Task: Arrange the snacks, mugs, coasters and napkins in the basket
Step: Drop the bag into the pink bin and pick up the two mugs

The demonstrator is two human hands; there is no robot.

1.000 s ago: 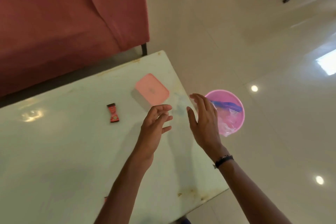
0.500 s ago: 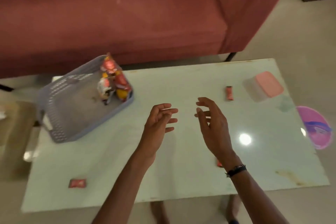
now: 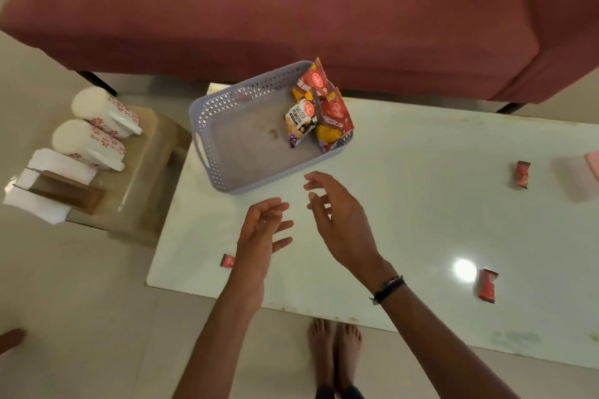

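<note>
I see both forearms reaching fwd from the bottom edge, hands side by side w/ a gap between. Left hand (image 3: 263,230) is palm-up-ish, fingers spread & lightly curled, holding nothing. Right hand (image 3: 340,223) sits a bit further fwd, palm turned inward toward the left, fingers loosely bent, also empty. Dark beaded wristband (image 3: 389,289) on the right wrist. Bare feet (image 3: 334,350) visible below, close together.

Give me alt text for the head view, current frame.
Two empty, open hands, left hand and right hand, hover over a white table just in front of a grey basket holding snack packets. Three small red wrappers lie loose on the table; two mugs and napkins sit on a stool at left.
</note>
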